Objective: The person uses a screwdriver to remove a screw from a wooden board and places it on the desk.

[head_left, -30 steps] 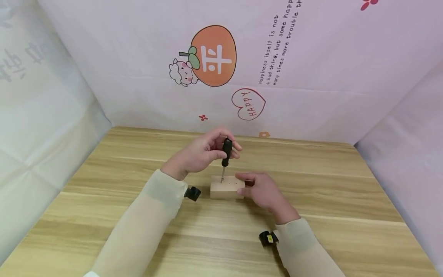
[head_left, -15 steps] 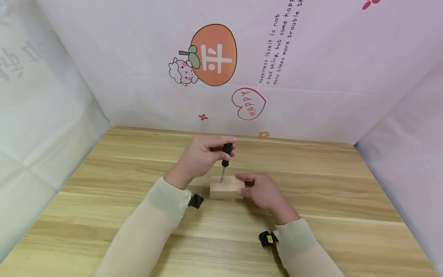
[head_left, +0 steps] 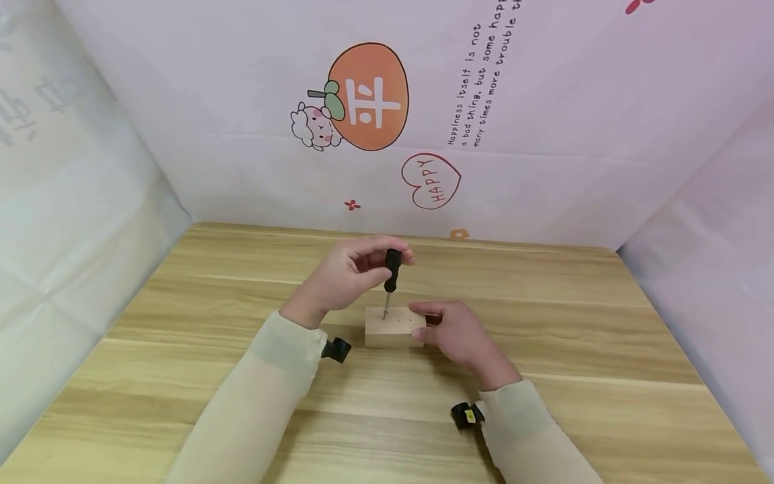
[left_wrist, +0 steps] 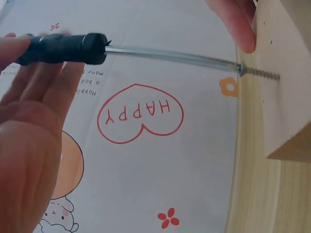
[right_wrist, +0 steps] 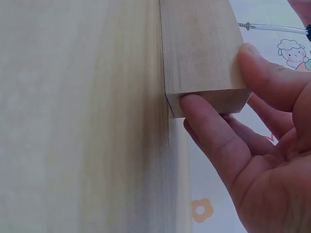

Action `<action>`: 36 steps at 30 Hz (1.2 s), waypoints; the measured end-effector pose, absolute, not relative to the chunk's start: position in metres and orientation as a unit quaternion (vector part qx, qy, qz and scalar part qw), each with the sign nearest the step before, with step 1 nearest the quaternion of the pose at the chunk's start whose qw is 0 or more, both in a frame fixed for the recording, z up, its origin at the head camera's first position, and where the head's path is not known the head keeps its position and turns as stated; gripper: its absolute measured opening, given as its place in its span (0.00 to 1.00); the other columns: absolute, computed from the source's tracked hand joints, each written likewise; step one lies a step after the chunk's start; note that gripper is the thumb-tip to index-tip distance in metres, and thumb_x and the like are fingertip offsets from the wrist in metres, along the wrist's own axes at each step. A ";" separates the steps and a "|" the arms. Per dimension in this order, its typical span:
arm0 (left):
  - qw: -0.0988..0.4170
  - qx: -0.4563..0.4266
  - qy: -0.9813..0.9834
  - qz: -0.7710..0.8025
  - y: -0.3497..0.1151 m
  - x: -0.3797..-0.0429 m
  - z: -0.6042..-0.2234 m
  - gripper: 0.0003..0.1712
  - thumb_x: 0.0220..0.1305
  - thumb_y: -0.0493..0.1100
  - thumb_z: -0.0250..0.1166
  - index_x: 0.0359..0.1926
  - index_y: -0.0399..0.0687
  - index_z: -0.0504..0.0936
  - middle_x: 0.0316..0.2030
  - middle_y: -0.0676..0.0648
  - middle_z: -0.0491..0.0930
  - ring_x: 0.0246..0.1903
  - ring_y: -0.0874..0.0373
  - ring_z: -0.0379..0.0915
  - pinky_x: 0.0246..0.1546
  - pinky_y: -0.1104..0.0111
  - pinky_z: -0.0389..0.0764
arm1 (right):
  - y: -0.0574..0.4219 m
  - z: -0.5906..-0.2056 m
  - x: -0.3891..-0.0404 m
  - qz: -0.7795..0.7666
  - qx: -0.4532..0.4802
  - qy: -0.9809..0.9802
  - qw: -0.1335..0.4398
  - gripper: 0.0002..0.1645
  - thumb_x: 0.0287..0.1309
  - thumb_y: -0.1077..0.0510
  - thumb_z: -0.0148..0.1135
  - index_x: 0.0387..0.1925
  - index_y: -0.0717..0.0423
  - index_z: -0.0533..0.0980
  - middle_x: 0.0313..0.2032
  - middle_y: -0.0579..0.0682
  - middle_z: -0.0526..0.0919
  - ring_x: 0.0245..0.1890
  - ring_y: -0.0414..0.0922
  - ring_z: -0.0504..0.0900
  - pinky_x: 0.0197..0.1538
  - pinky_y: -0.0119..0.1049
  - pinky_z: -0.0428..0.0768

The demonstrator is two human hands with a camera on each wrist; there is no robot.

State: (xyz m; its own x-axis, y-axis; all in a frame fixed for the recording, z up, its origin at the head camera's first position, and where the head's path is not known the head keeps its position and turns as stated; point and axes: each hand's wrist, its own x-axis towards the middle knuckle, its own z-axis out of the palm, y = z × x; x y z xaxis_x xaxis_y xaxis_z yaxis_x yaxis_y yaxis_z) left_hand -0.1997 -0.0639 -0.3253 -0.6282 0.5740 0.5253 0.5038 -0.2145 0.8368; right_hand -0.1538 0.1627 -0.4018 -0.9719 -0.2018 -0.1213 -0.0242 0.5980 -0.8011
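My left hand (head_left: 338, 277) holds a black-handled screwdriver (head_left: 392, 271) by its handle, thumb on one side and fingers on the other. The tool stands nearly upright, slightly tilted. In the left wrist view, the tip of its metal shaft meets the head of a screw (left_wrist: 262, 74), whose threaded shank stands mostly out of the wooden block (left_wrist: 291, 111). Small dark holes mark the block's top. At the block's right end, my right hand (head_left: 461, 336) grips it, with a finger (right_wrist: 209, 119) against the end face in the right wrist view.
The block rests on a wood-grain table (head_left: 375, 430). A printed white cloth (head_left: 254, 168) hangs behind the table's far edge, with more cloth at both sides. Black wrist cameras sit at the left cuff (head_left: 336, 349) and right cuff (head_left: 465, 415).
The left hand's fingers have shifted around the screwdriver handle, closing in and then loosening, while the tip stays at the screw. My right hand and the block keep their places.
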 end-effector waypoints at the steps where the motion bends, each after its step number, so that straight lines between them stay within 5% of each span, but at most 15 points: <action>1: 0.040 0.435 0.617 0.654 -0.065 -0.200 -0.325 0.19 0.66 0.22 0.59 0.58 0.29 0.77 0.50 0.37 0.81 0.50 0.43 0.79 0.53 0.54 0.79 | 0.163 -0.401 -0.154 -0.441 -0.064 0.890 0.099 0.25 0.57 0.57 0.73 0.58 0.46 0.82 0.56 0.43 0.81 0.59 0.47 0.75 0.61 0.49 0.73; 6: 0.060 0.409 0.611 0.675 -0.065 -0.202 -0.325 0.20 0.65 0.20 0.58 0.58 0.28 0.76 0.48 0.36 0.81 0.46 0.41 0.82 0.51 0.52 0.80 | 0.162 -0.399 -0.153 -0.439 -0.061 0.891 0.102 0.25 0.57 0.58 0.73 0.58 0.47 0.82 0.56 0.44 0.81 0.60 0.47 0.75 0.61 0.50 0.73; 14: -0.006 0.338 0.658 0.673 -0.058 -0.195 -0.324 0.22 0.60 0.20 0.63 0.56 0.31 0.81 0.43 0.36 0.83 0.41 0.44 0.84 0.48 0.57 0.83 | 0.162 -0.400 -0.152 -0.444 -0.059 0.888 0.103 0.25 0.57 0.57 0.74 0.57 0.45 0.82 0.56 0.44 0.81 0.59 0.46 0.75 0.60 0.49 0.74; 26: -0.106 0.278 0.739 0.605 -0.055 -0.185 -0.321 0.24 0.57 0.26 0.71 0.55 0.46 0.85 0.42 0.51 0.83 0.38 0.57 0.83 0.37 0.63 0.85 | 0.161 -0.400 -0.153 -0.444 -0.050 0.889 0.103 0.26 0.56 0.58 0.74 0.58 0.45 0.82 0.56 0.45 0.80 0.57 0.46 0.76 0.56 0.47 0.76; 36: -0.046 0.383 0.701 0.599 -0.062 -0.200 -0.324 0.27 0.62 0.27 0.67 0.62 0.39 0.79 0.44 0.42 0.77 0.41 0.51 0.82 0.41 0.60 0.85 | 0.162 -0.401 -0.153 -0.445 -0.051 0.888 0.101 0.26 0.57 0.58 0.73 0.58 0.45 0.82 0.57 0.44 0.80 0.58 0.46 0.75 0.57 0.48 0.76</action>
